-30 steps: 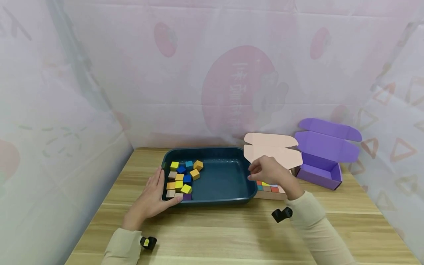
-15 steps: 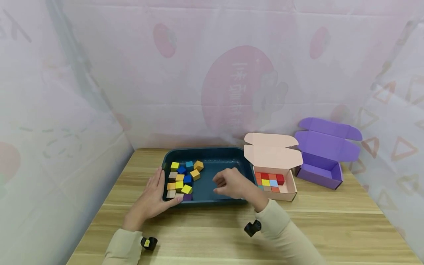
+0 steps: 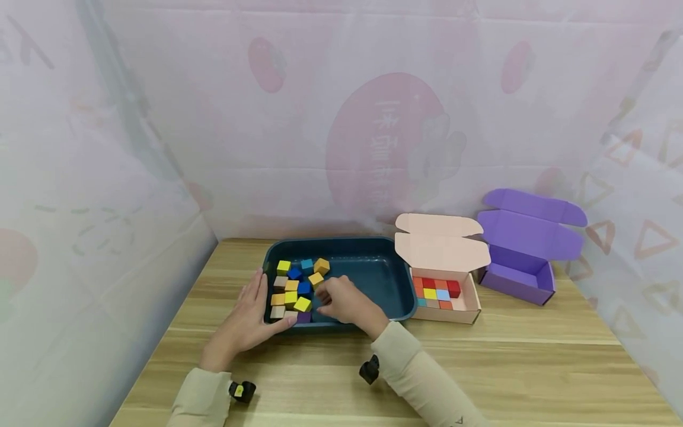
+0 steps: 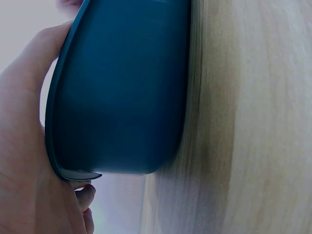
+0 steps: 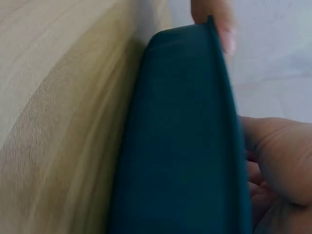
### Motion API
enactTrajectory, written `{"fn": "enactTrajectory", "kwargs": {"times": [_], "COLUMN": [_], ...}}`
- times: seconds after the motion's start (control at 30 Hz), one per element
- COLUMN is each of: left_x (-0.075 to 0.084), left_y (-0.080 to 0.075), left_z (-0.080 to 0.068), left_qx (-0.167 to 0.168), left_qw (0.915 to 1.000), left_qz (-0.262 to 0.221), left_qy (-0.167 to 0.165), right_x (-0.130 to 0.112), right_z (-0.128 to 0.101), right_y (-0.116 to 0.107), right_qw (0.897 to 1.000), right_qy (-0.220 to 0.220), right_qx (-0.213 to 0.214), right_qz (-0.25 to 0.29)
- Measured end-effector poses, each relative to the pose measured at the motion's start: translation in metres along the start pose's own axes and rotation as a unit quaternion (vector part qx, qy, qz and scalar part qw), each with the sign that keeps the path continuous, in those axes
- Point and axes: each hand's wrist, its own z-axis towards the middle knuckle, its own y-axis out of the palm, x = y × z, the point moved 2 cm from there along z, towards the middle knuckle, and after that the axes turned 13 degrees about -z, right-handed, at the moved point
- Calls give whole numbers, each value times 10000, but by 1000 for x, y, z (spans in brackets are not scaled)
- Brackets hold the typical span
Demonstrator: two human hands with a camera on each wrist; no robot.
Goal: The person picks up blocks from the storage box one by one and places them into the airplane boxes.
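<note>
I count fourteen hard-edged cubes [image 3: 290,298] at the left end of the glossy, round-cornered tray [image 3: 368,284], lower centre, which runs on smooth rightward. The left hand [image 3: 242,317] rests straight-fingered on its left edge, grip released; the right hand [image 3: 347,299] curls beside the cubes, whether grasping one I cannot tell.

Soft, even light fills the head view, leaving small glints inside the glossy dark-teal rectangular tray [image 3: 368,287] and faint shadows on the pale striped wooden bench [image 3: 304,385], while both wrist views look dimmer and hazier, the right one's grain smeared.
</note>
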Motion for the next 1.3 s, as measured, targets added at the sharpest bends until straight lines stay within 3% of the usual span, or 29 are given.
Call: {"fn": "enactTrajectory", "kwargs": {"times": [0.4, 0.77, 1.0, 1.3], "left_x": [1, 1, -1, -1], "left_y": [-1, -1, 0, 0], "left_z": [-1, -1, 0, 1], "left_qx": [-23, -40, -12, -16], "left_qw": [10000, 10000, 9999, 10000], "left_qz": [-15, -86, -104, -75], "left_qy": [-50, -2, 35, 44], "right_x": [-3, -4, -8, -5], "right_z": [21, 33, 38, 39], "right_y": [18, 21, 22, 24], "right_qw": [9996, 9995, 9968, 9972], "right_qy": [35, -153, -446, -401], "right_qx": [-96, -196, -155, -126], "right_qz": [-268, -201, -638, -611]}}
